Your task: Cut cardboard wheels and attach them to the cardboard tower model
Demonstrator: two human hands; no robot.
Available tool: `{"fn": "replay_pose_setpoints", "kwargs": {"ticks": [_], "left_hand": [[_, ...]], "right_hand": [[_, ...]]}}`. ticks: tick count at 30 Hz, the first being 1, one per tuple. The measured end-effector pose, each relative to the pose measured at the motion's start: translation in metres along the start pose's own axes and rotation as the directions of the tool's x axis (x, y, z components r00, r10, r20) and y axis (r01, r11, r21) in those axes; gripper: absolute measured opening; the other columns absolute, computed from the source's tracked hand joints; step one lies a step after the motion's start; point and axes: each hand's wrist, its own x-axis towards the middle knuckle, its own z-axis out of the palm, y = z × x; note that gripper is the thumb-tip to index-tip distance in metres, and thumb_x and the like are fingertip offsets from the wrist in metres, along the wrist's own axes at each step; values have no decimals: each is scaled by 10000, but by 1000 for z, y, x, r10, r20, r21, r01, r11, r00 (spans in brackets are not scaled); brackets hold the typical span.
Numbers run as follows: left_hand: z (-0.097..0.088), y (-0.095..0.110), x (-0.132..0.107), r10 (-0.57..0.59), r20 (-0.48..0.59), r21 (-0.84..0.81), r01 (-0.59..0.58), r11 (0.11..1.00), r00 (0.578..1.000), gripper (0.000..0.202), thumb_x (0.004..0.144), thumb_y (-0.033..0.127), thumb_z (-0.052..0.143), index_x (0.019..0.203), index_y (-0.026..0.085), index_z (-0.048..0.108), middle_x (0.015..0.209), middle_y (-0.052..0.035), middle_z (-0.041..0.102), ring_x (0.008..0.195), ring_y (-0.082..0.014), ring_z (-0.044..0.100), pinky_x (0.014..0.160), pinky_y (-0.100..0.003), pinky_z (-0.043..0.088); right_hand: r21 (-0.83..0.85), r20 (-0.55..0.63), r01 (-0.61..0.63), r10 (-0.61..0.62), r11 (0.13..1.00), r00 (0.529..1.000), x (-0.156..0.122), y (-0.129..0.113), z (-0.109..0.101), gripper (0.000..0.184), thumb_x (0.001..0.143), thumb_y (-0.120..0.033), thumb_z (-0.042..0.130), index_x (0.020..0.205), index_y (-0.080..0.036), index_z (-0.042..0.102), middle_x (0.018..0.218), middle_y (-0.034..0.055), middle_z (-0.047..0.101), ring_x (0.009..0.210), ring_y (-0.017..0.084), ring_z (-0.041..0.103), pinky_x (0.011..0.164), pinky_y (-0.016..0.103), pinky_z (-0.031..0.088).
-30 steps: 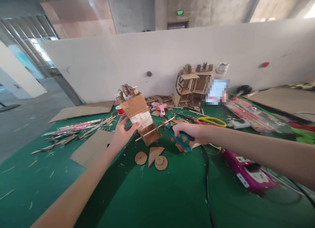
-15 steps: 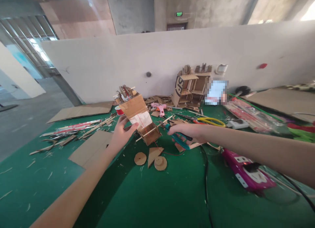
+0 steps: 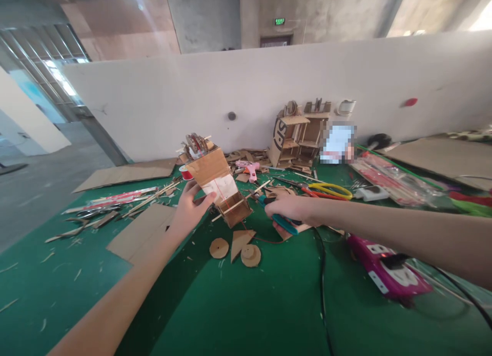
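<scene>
My left hand (image 3: 192, 207) grips the left side of a cardboard model (image 3: 209, 169), holding it tilted above the table. Thin wooden sticks run through the model, and a red thread trails from its lower end. My right hand (image 3: 286, 210) is closed around teal-and-black pliers (image 3: 284, 223). The pliers' jaws are close to the stick that juts from the model's right side; whether they touch it I cannot tell. Below the model lie a cardboard disc (image 3: 219, 248), a triangular cardboard piece (image 3: 241, 242) and a stacked round piece (image 3: 250, 255).
A pink glue gun (image 3: 251, 170) lies behind the model, near a red thread spool (image 3: 186, 172). Yellow-handled scissors (image 3: 330, 190) rest beyond my right hand. A magenta power strip (image 3: 388, 269) sits under my right forearm, and a black cable (image 3: 323, 284) crosses the table. A cardboard shelf-like structure (image 3: 292, 140) stands by the partition.
My right hand has closed further around the pliers, bringing their handles together. The left hand and the cardboard model have stayed in place.
</scene>
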Motion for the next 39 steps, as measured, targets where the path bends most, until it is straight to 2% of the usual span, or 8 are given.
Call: {"fn": "replay_pose_setpoints", "kwargs": {"ticks": [12, 18, 22, 25, 28, 32, 35, 39], "left_hand": [[1, -7, -1, 20, -28, 10, -20, 1000, 999, 331, 835, 438, 573, 995, 167, 674, 1133, -122, 567, 1129, -269, 568, 862, -364, 559], [2, -7, -1, 25, -53, -34, -27, 999, 998, 334, 809, 440, 610, 1006, 176, 666, 1157, -106, 552, 1137, -255, 562, 851, -346, 571], [-7, 14, 5, 134, -166, 4, -135, 991, 977, 314, 783, 400, 649, 1026, 201, 658, 1153, -83, 541, 1127, -241, 567, 871, -342, 565], [-26, 40, 21, 288, -248, 224, -234, 946, 925, 279, 759, 371, 677, 980, 200, 669, 1074, -79, 577, 1058, -246, 587, 913, -397, 540], [-47, 64, 44, 463, -212, 401, -355, 844, 861, 282, 749, 332, 686, 991, 187, 672, 1063, -91, 588, 1063, -255, 578, 943, -440, 512], [-66, 76, 69, 630, -127, 506, -496, 706, 766, 335, 725, 289, 713, 1022, 138, 682, 1090, -115, 584, 1021, -227, 598, 932, -406, 502], [-71, 79, 76, 633, -95, 528, -500, 687, 769, 340, 723, 293, 721, 1023, 136, 681, 1112, -112, 586, 1034, -217, 591, 949, -390, 489], [-73, 81, 74, 568, -65, 503, -464, 729, 821, 334, 745, 323, 712, 1026, 147, 672, 1143, -103, 581, 1106, -235, 553, 1003, -406, 451]], "right_hand": [[-10, -31, 98, -99, 995, 995, 3, 16, 14, 163, 734, -222, 574, 618, -173, 469, 526, 8, 544, 420, 122, 536, 354, 207, 379], [-9, -7, 56, -56, 998, 998, 2, 6, 1, 107, 697, -84, 605, 663, -158, 537, 586, 14, 594, 461, 114, 553, 391, 202, 393], [19, 18, 51, -52, 999, 998, 0, -8, -11, 108, 721, -67, 617, 694, -158, 564, 569, 7, 600, 419, 96, 512, 396, 206, 395], [88, 62, 104, -109, 991, 992, 4, -18, -5, 115, 803, -180, 621, 700, -154, 577, 608, 24, 622, 446, 92, 528, 407, 198, 415], [329, 35, 191, -214, 925, 976, 16, -26, 13, 286, 856, -424, 600, 740, -165, 566, 661, 37, 640, 493, 117, 574, 423, 213, 458], [492, 151, 206, -316, 846, 937, 38, -33, 34, 504, 803, -670, 548, 777, -167, 571, 690, 57, 658, 571, 158, 639, 494, 254, 534], [522, 200, 269, -423, 809, 884, 53, -37, 42, 422, 820, -575, 602, 785, -155, 587, 693, 60, 672, 604, 168, 670, 492, 240, 534], [513, 142, 349, -479, 784, 866, 69, -39, 53, 310, 814, -432, 668, 717, -151, 581, 579, 18, 634, 463, 136, 601, 413, 236, 502]]}}
